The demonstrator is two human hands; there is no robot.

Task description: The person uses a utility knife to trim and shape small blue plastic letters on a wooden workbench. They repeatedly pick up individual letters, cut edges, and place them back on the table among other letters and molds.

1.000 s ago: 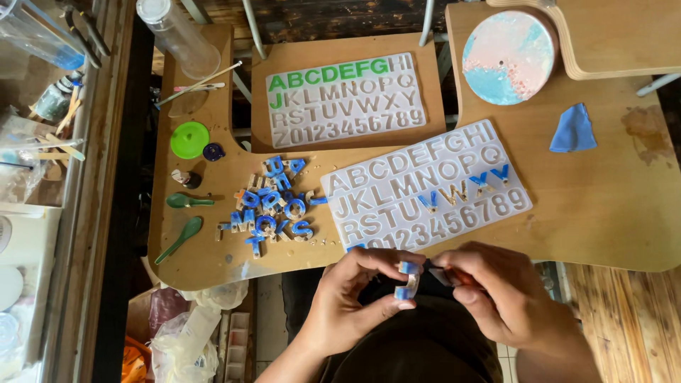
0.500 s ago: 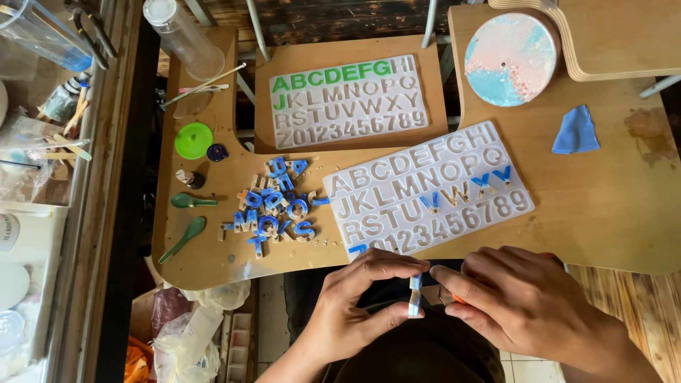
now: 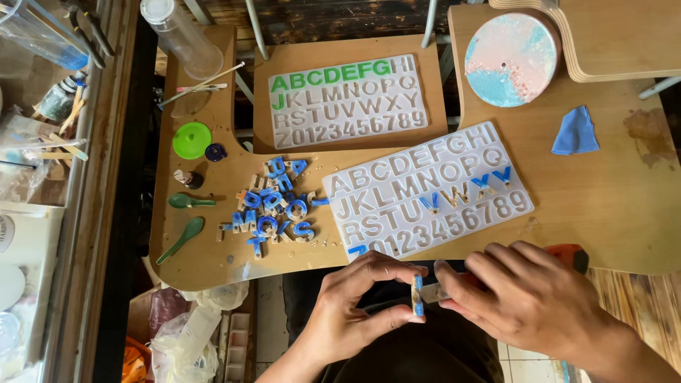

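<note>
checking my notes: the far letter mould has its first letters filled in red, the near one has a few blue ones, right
Not quite: the head view shows the far letter mould with its first letters filled in green, not red. The near mould does have a few blue ones.

The left hand point(image 3: 355, 312) has turned the blue resin piece point(image 3: 418, 296) upright, and the right hand point(image 3: 525, 298) has closed in on it.

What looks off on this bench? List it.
The near letter mold lies askew, tilted against the straight far mold. A dark stain marks the tabletop at right. Blue cast letters sit in a loose heap. Nothing looks broken.
</note>
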